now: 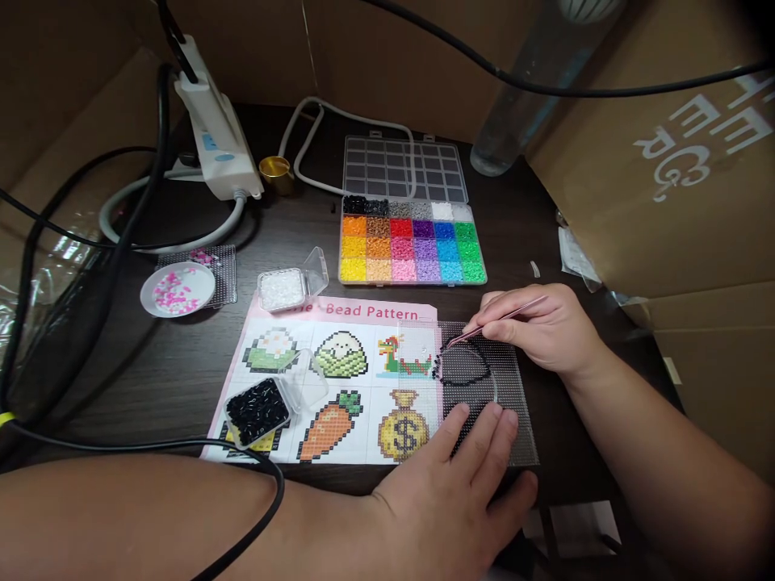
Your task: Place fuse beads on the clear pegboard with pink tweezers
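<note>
A clear pegboard lies partly over a printed bead pattern sheet. On it, black beads form a rounded outline. My right hand pinches pink tweezers, whose tips touch the upper left of that outline. With fingers spread, my left hand rests flat over the lower edge of the pegboard, holding nothing. An open clear box of black beads sits on the sheet's lower left, and a similar box of white beads stands at its top left corner.
Behind the sheet is an open sorting case of coloured beads. A white dish of pink and white beads is at left, near a gold cup and a power strip. A black cable crosses my left forearm.
</note>
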